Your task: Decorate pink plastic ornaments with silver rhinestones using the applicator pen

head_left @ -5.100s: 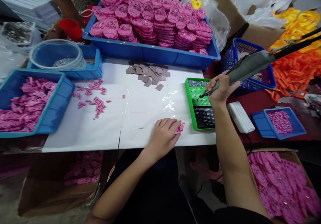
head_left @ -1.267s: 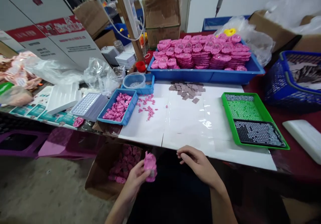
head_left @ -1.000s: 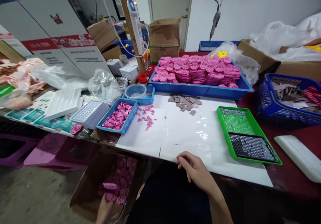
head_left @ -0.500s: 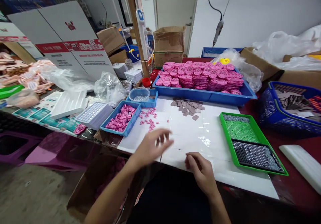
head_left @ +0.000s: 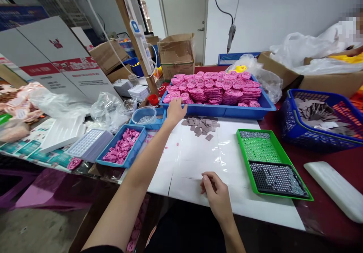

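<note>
Pink pieces [head_left: 215, 88]: lying in stacks in the long blue tray [head_left: 227, 111] at the far side of the bench [head_left: 326, 158].
Left hand [head_left: 176, 110]: reaching across to the tray's near left corner, fingers spread apart over the first stacks; whether it is touching one I cannot tell.
Right hand [head_left: 217, 196]: resting on the white sheet [head_left: 198, 158] at the near edge, fingers curled loosely together, holding nothing visible.
Around: grey squares [head_left: 200, 124] lying just before the tray; green tray [head_left: 269, 162] to the right; small blue tray [head_left: 121, 151] of pink bits to the left.
Writing: too small to read.
Change: half a second ago the left hand was hovering low over the sheet; the right is staying put.
</note>
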Demonstrator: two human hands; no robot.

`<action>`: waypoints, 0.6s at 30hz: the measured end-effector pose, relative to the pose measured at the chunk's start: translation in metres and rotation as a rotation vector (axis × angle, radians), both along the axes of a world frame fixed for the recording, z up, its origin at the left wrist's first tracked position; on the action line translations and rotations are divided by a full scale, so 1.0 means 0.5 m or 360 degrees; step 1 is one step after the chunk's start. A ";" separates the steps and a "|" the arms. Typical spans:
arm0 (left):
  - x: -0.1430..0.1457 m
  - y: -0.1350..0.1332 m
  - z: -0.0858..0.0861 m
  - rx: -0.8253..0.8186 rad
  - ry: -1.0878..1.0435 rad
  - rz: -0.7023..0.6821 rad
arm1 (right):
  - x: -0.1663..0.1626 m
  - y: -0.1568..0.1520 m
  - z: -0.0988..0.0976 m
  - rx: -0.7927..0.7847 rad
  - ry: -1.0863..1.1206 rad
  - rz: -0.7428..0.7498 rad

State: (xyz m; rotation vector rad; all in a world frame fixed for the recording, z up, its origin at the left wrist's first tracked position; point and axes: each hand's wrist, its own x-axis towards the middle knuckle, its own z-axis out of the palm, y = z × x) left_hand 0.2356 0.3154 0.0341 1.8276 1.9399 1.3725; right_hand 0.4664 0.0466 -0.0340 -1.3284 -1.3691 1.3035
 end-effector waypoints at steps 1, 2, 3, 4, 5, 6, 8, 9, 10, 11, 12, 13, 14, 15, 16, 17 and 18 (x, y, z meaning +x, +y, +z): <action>0.008 -0.004 -0.013 0.0021 -0.0054 0.0011 | 0.000 0.004 0.001 -0.0033 -0.0011 0.0022; 0.020 -0.009 -0.029 0.0044 -0.0120 0.0028 | 0.000 0.010 0.005 -0.0067 -0.0031 0.0065; 0.034 -0.016 -0.046 0.0069 -0.0193 0.0049 | 0.001 0.019 0.012 -0.0093 -0.0058 0.0119; 0.052 -0.024 -0.064 0.0095 -0.0269 0.0073 | 0.002 0.032 0.023 -0.0103 -0.0088 0.0176; 0.072 -0.033 -0.084 0.0118 -0.0343 0.0090 | 0.005 0.050 0.040 -0.0088 -0.0122 0.0221; 0.092 -0.043 -0.103 0.0136 -0.0413 0.0098 | 0.007 0.073 0.060 -0.0046 -0.0162 0.0244; 0.131 -0.066 -0.139 0.0156 -0.0520 0.0070 | 0.015 0.135 0.113 0.0092 -0.0261 0.0226; 0.146 -0.079 -0.153 0.0164 -0.0556 0.0028 | 0.018 0.173 0.142 0.0176 -0.0333 0.0202; 0.156 -0.090 -0.165 0.0173 -0.0581 -0.0025 | 0.021 0.216 0.171 0.0242 -0.0371 0.0156; 0.162 -0.101 -0.174 0.0183 -0.0598 -0.0085 | 0.023 0.261 0.197 0.0298 -0.0412 0.0119; 0.165 -0.110 -0.180 0.0194 -0.0610 -0.0147 | 0.023 0.308 0.220 0.0345 -0.0457 0.0073; 0.165 -0.116 -0.184 0.0203 -0.0619 -0.0207 | 0.020 0.355 0.240 0.0376 -0.0506 0.0038; 0.163 -0.121 -0.185 0.0209 -0.0628 -0.0263 | 0.013 0.402 0.255 0.0404 -0.0556 0.0004; 0.161 -0.123 -0.186 0.0210 -0.0638 -0.0317 | 0.003 0.447 0.266 0.0429 -0.0608 -0.0027; 0.159 -0.123 -0.186 0.0208 -0.0649 -0.0368 | -0.011 0.489 0.273 0.0455 -0.0663 -0.0054; 0.159 -0.122 -0.185 0.0203 -0.0662 -0.0412 | -0.028 0.529 0.275 0.0475 -0.0720 -0.0078; 0.159 -0.120 -0.185 0.0195 -0.0677 -0.0449 | -0.048 0.566 0.274 0.0491 -0.0778 -0.0087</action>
